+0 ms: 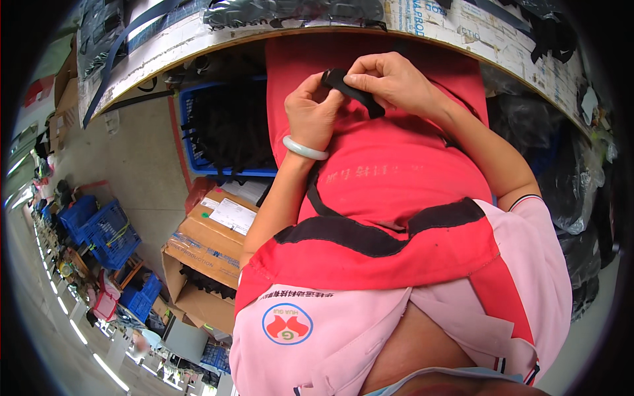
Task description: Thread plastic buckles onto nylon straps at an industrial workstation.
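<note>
A short black fabric strap [357,94] is held between my two hands, above the red apron [389,155] over my lap. My left hand [312,112], with a pale bangle [305,148] at its wrist, pinches the strap's upper left end between thumb and fingers. With thumb and curled fingers, my right hand [388,80] grips the strap close beside it. The strap's lower end hangs free below my right hand. Part of the strap is hidden by my fingers.
Ahead runs a worktable's curved-looking edge [277,34], with plastic-wrapped black goods [290,13] on top. To my left are a blue crate [191,148] of black straps and an open cardboard box [205,244]. Clear plastic bags [574,185] with dark contents stand at my right.
</note>
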The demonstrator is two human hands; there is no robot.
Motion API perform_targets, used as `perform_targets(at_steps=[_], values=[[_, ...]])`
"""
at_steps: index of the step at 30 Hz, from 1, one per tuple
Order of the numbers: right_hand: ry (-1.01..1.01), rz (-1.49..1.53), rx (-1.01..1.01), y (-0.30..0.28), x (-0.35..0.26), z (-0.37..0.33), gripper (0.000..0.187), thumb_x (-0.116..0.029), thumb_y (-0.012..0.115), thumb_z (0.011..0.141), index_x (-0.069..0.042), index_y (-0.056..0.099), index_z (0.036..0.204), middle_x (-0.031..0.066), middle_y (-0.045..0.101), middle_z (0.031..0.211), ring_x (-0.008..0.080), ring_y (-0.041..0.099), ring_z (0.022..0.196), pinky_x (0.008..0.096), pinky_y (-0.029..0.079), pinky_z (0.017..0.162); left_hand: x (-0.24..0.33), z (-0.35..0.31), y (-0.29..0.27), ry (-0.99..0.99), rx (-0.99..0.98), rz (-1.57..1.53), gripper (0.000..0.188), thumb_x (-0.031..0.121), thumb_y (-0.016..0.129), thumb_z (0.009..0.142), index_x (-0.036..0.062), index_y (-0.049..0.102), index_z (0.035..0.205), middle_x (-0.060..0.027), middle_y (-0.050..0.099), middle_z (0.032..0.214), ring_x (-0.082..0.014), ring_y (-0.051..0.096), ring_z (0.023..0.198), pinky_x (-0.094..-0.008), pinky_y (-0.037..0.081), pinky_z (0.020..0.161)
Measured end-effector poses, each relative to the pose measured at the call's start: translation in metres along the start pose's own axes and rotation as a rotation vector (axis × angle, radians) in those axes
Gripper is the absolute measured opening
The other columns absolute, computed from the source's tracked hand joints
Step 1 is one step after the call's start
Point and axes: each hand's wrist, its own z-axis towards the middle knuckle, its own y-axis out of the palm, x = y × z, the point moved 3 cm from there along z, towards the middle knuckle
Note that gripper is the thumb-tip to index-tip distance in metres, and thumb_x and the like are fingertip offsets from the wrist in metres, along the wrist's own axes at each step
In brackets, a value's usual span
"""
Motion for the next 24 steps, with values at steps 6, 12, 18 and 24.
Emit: perform_targets(at_steps=[6, 12, 18, 24], values=[[0.138, 0.082, 0.013, -0.002, 0.009, -0.002, 0.020, -0.022, 0.062, 0.090, -0.002, 0.065, 0.087, 0.0000, 0.054, 0.058, 0.0051, 0.043, 0.045, 0.0222, 0.031, 0.040, 0.009, 0.004, 0.004, 0.340, 0.007, 0.538, 0.018, -0.001, 0.064, 0.080, 0.0000, 0.066, 0.098, -0.0074, 0.065, 0.079, -0.0155, 0.063, 0.065, -0.0264, 0.051, 0.059], [0.145, 0.306, 0.018, 0.000, 0.015, -0.003, 0.018, -0.020, 0.062, 0.090, -0.003, 0.064, 0.084, -0.0020, 0.048, 0.052, 0.0046, 0.040, 0.041, 0.0215, 0.028, 0.037, 0.013, 0.008, 0.002, 0.523, 0.017, 0.804, 0.019, 0.001, 0.067, 0.077, 0.0014, 0.066, 0.096, -0.0104, 0.060, 0.074, -0.0240, 0.061, 0.066, -0.0308, 0.049, 0.061], [0.124, 0.276, 0.045, -0.001, 0.024, -0.001, 0.018, -0.019, 0.062, 0.090, -0.003, 0.064, 0.084, -0.0021, 0.047, 0.050, 0.0043, 0.038, 0.039, 0.0208, 0.027, 0.036, 0.017, 0.002, 0.005, 0.502, -0.032, 0.903, 0.019, 0.002, 0.067, 0.077, 0.0024, 0.066, 0.096, -0.0121, 0.060, 0.076, -0.0298, 0.061, 0.070, -0.0340, 0.049, 0.062], [0.075, 0.346, 0.103, 0.003, 0.018, -0.001, 0.020, -0.023, 0.063, 0.092, -0.003, 0.064, 0.087, -0.0024, 0.050, 0.054, 0.0031, 0.041, 0.042, 0.0199, 0.029, 0.039, 0.011, 0.005, -0.003, 0.395, 0.023, 0.592, 0.012, 0.004, 0.068, 0.080, 0.0020, 0.066, 0.092, -0.0102, 0.059, 0.073, -0.0249, 0.060, 0.062, -0.0338, 0.048, 0.057]])
